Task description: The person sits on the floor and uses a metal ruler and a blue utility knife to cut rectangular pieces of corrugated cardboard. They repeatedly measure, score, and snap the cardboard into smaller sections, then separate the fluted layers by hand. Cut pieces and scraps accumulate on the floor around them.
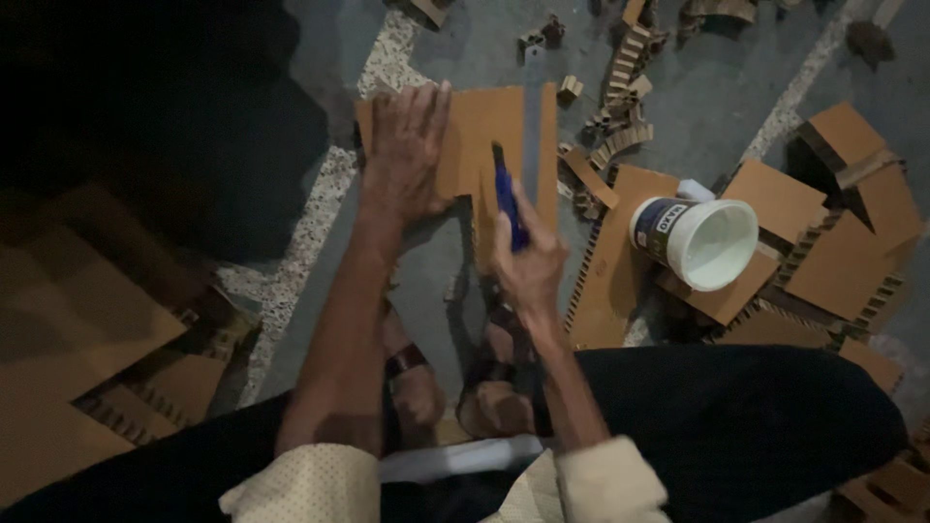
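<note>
**Cardboard held and cut on a grey floor**

Grey concrete floor (697,107) with pale speckled strips is seen from above, and it is covered with many offcuts. Flat brown cardboard panels (620,252) are spread at the right, some with open honeycomb edges, and small ribbed cardboard scraps (620,87) are scattered near the top. A round white plastic bucket (702,242) is laid on its side upon these panels, its open mouth turned toward the camera, close to the right hand but not touching it. More brown cardboard sheets (87,339) are stacked at the lower left, in dim light. Two feet in dark sandals (455,378) are placed below the work piece, between the forearms.

The flat brown cardboard piece (484,145) is lying on the floor in the upper middle. A long grey metal ruler (532,136) is laid along it, near its right edge.

The left hand (405,145) is pressed flat on the left part of the piece, fingers stretched out and spread; nothing is grasped. The right hand (528,261) is closed around a blue-handled utility knife (506,199), which is pointed away from the body, with the tip set on the cardboard just beside the ruler. Both forearms are extended forward from light dotted sleeves.
</note>
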